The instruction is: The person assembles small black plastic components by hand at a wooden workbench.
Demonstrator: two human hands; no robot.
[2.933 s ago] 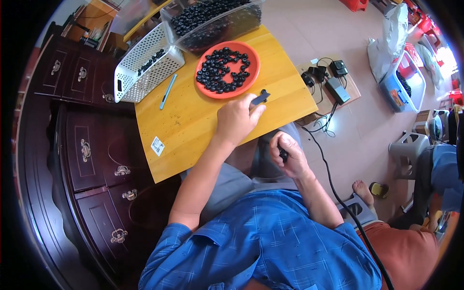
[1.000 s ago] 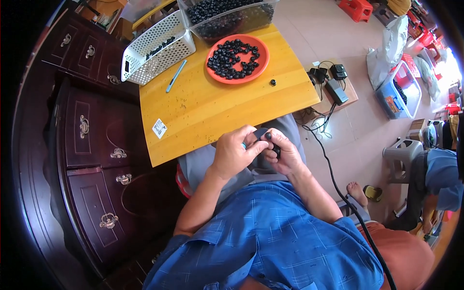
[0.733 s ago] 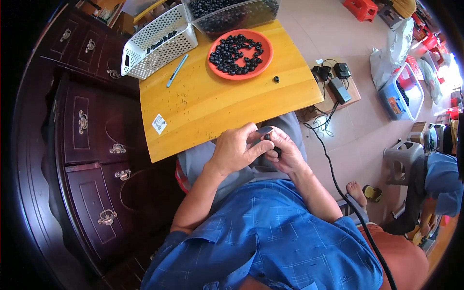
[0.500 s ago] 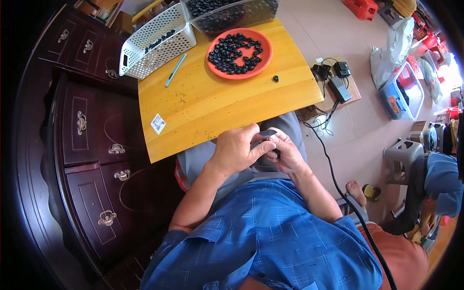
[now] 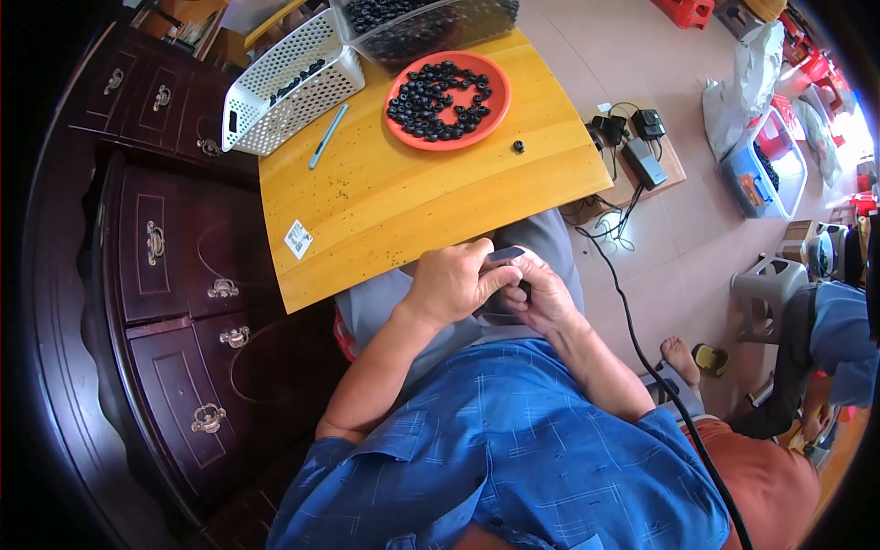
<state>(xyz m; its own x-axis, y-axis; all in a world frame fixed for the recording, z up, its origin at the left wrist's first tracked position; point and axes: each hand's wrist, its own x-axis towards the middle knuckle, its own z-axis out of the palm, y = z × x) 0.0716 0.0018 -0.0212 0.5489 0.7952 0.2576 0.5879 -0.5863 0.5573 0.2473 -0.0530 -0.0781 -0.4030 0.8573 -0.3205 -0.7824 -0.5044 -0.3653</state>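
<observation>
Over my lap, just off the table's near edge, both hands are closed and meet at the fingertips. My left hand (image 5: 446,286) grips a thin, dark, flat blade-like strip (image 5: 506,254), whose end reaches across to my right fingers. My right hand (image 5: 548,295) pinches a small black part (image 5: 524,288), mostly hidden by the fingers and my left thumb. On the yellow wooden table (image 5: 394,211) stands an orange-red plate (image 5: 501,87) with many small black ring-shaped parts (image 5: 422,105). One loose black part (image 5: 519,146) lies to the plate's right.
A white perforated basket (image 5: 275,119) and a clear bin (image 5: 431,41) of black parts stand at the back. A light blue slim cutter (image 5: 328,137) lies near the basket. Dark crumbs and a white sticker (image 5: 298,238) are at left. Power adapters (image 5: 644,163) and a black cable sit right; another person sits nearby.
The flat strip has tilted slightly between my fingers, its face showing more. My hands stay together in nearly the same place. The whole view has shifted a little.
</observation>
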